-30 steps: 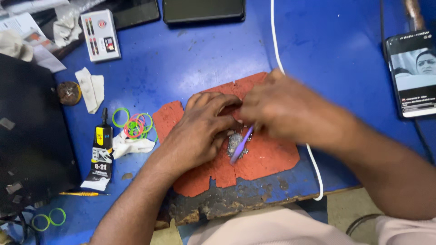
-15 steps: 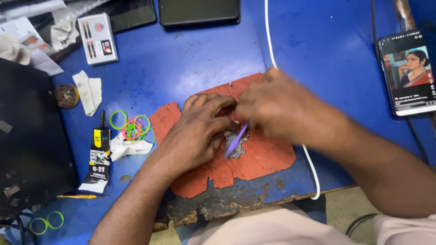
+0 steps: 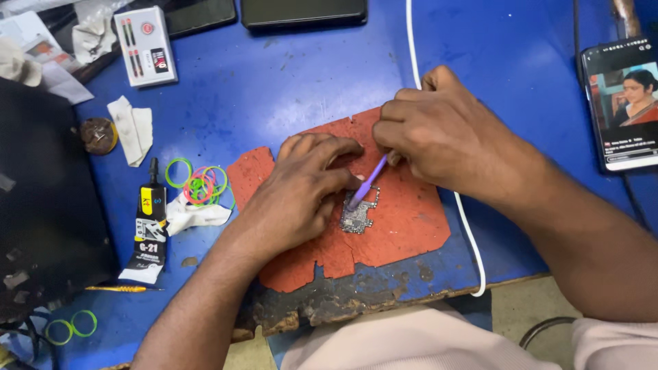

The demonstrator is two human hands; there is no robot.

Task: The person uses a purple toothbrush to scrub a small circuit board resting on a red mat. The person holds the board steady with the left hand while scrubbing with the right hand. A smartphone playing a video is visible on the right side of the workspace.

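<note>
1. Nearest the person, the table (image 3: 288, 96) edge is worn: the blue top has chipped away to a dark, rough strip just in front of the red mat (image 3: 411, 226).
2. A white cable (image 3: 473, 253) loops off that edge at the right, passes under the right forearm and comes out again beyond the hand, running to the far side.
3. The circuit board (image 3: 358, 218) lies flat on the mat, near its middle. It is a small grey piece with its long axis running roughly from the near edge away from the person, leaning slightly right at the far end.
4. The left hand (image 3: 301, 195) rests palm down on the mat, its fingers curled and pressing at the left edge of the board, pinning it there.
5. The right hand (image 3: 439, 133) is clenched around a purple tool (image 3: 367, 183). The tool slants from the fingers at upper right down to lower left, and its tip points at the far part of the board, touching or just above it; I cannot tell which.
6. Left of the mat lie a crumpled white scrap, a bunch of coloured rubber bands (image 3: 200, 185), and a black glue tube (image 3: 149, 226) with its nozzle pointing away from the person.
7. Farther left sits a folded white cloth (image 3: 130, 127), with a small round tin just beside it.
8. At the far right a phone (image 3: 624, 103) lies face up, its screen lit.
9. Farthest off, a white box (image 3: 145, 46) and a dark tablet (image 3: 301, 12) lie at the table's back edge.
</note>
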